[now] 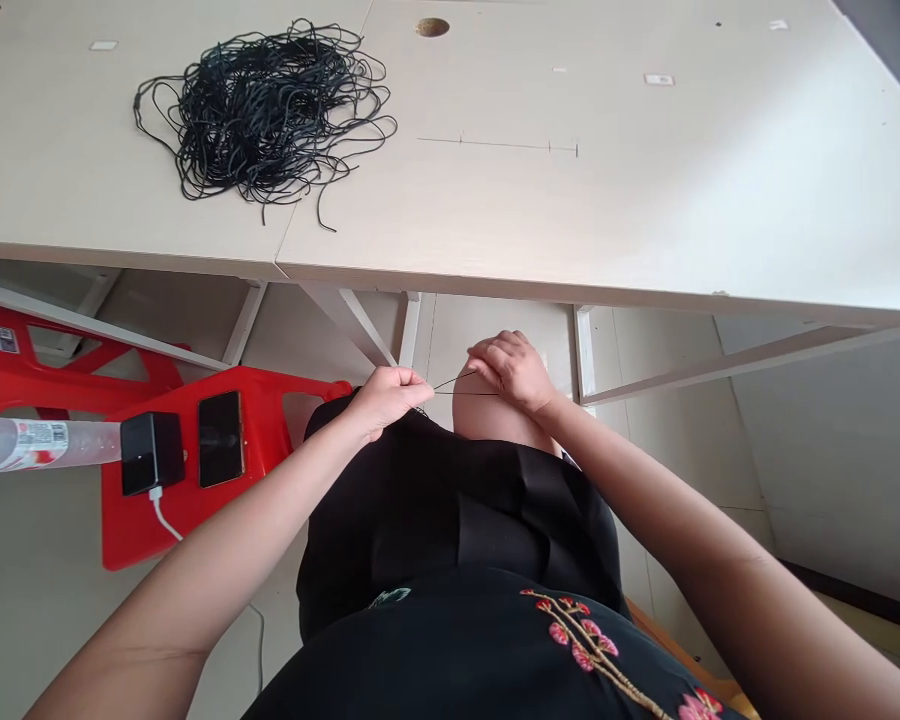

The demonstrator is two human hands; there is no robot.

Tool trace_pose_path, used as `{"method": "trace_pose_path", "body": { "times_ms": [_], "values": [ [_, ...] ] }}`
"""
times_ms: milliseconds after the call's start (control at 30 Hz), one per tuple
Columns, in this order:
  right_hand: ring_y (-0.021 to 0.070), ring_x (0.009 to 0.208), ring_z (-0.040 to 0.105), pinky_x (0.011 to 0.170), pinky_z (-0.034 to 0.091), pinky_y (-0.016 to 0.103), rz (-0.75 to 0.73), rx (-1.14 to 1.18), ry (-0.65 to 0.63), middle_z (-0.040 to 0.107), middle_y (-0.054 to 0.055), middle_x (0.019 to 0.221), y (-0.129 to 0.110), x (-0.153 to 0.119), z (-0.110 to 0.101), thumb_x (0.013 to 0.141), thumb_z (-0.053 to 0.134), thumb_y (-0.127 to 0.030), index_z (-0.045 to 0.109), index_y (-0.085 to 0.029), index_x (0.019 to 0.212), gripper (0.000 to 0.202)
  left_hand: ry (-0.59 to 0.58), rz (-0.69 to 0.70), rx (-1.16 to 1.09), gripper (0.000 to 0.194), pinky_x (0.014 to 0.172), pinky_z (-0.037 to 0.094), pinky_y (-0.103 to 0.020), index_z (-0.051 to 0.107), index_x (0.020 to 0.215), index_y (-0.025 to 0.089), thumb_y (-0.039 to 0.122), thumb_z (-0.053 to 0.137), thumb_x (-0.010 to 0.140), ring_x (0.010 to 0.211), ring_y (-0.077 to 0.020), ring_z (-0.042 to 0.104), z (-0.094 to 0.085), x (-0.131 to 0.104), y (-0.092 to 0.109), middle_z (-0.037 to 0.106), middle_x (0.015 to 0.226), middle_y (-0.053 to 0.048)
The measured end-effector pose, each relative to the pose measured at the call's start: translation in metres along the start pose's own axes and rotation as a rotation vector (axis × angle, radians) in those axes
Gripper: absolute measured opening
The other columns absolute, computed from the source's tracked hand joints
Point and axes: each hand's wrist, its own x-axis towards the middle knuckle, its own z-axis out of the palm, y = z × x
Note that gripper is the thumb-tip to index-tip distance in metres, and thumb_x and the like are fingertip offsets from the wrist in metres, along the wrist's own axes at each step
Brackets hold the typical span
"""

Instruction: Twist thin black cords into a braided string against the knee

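Observation:
My left hand [395,397] is above my lap, thumb and fingers pinched on a thin black cord [465,393]. Two strands of it run from this pinch across to my right hand [516,370], whose fingers are curled around the cord over my bare knee [480,420]. A short bit of cord shows just below the left fingertips. On the table above lies a big tangled heap of black cord [270,115], with a few loose ends pointing toward the front edge.
The pale table [495,220] has a round hole [432,27] and a drawn line with tick marks. To the left, a red stool [142,530] carries a phone [221,438] and a black power bank [152,453] with a white cable; a plastic bottle [52,444] lies beside them.

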Motion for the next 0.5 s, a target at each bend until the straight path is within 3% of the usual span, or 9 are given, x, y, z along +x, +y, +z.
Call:
{"method": "trace_pose_path", "body": {
  "times_ms": [133,233,367,500],
  "values": [
    [0.0185,0.077,0.058,0.075,0.04,0.034,-0.202,-0.057,-0.076,0.068,0.007,0.079,-0.008,-0.014,0.0,0.093,0.029,-0.049,0.066,-0.019,0.099,0.048,0.007,0.001,0.003,0.013,0.052,0.029,-0.023,0.058,0.06,0.016,0.028,0.064,0.058,0.051,-0.0073,0.036,0.0,-0.008,0.003,0.044,0.053,0.004],
    [0.016,0.061,0.055,0.063,0.039,0.031,-0.238,-0.071,-0.148,0.065,0.005,0.066,-0.017,-0.02,-0.003,0.093,0.027,-0.05,0.066,-0.019,0.098,0.05,0.015,0.007,0.005,0.013,0.051,0.029,-0.023,0.057,0.059,0.016,0.027,0.063,0.059,0.051,-0.0073,0.037,0.0,-0.021,0.008,0.044,0.053,0.004],
    [0.0138,0.054,0.053,0.055,0.037,0.028,-0.118,-0.015,-0.11,0.061,0.004,0.057,-0.032,-0.055,-0.013,0.092,0.03,-0.049,0.065,-0.019,0.083,0.048,-0.01,0.02,0.06,0.011,0.052,0.032,-0.023,0.058,0.058,0.016,0.026,0.062,0.059,0.052,-0.0083,0.04,0.014,-0.052,0.01,0.049,0.054,0.003],
    [0.0124,0.046,0.052,0.048,0.034,0.025,0.04,0.017,-0.021,0.058,0.002,0.05,-0.044,-0.127,-0.018,0.092,0.033,-0.044,0.059,-0.02,0.066,0.045,-0.236,0.073,0.156,0.01,0.054,0.035,-0.024,0.059,0.06,0.017,0.026,0.059,0.062,0.054,-0.0104,0.046,0.042,-0.075,-0.001,0.056,0.058,0.001]
  ]
}}
